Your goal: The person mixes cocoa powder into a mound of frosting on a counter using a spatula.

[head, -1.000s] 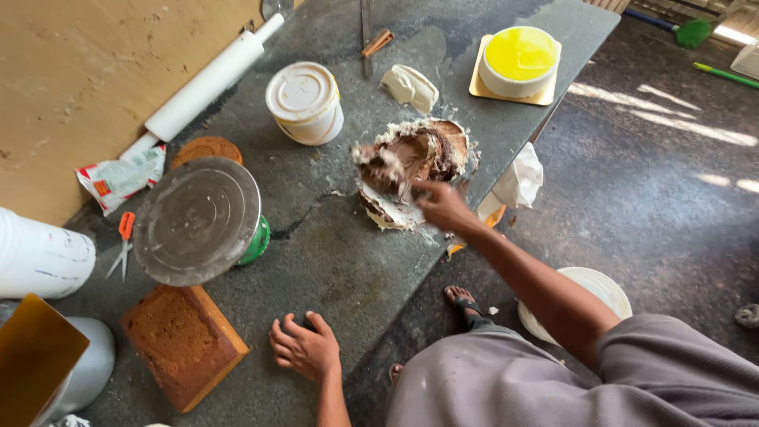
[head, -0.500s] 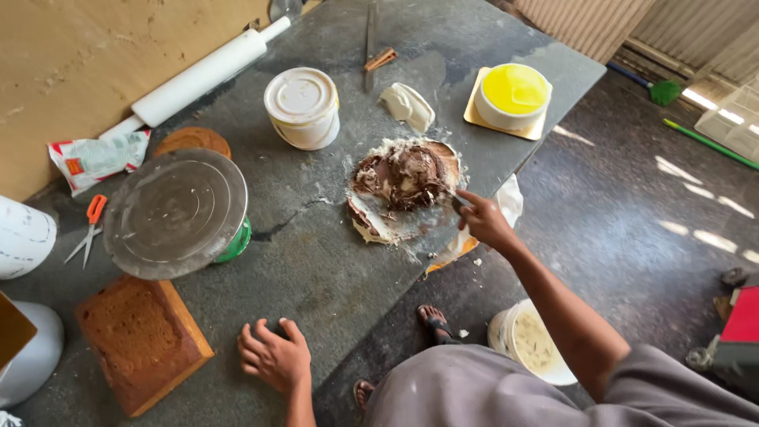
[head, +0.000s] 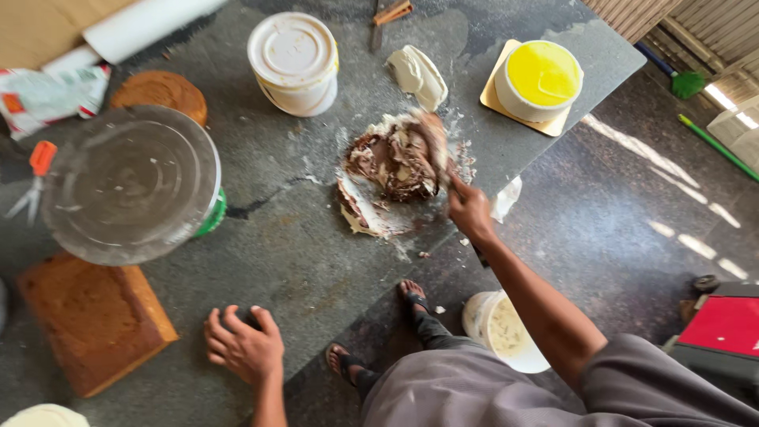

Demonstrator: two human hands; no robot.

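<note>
The right hand (head: 470, 212), fingers closed around what seems a scraper handle, works the chocolate-and-cream heap (head: 393, 168) below the lidded tub (head: 293, 62). The left hand (head: 243, 345) rests spread on the table (head: 277, 253), beside the square cake (head: 93, 316).

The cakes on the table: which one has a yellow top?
The round cake on the gold square board, at the table's far right corner. The square cake and small round cake are plain brown.

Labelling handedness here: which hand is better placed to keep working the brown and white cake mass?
Right. The right hand is at the edge of the cake mass, apparently gripping a tool against it. The left hand rests flat on the table edge, well away from it.
</note>
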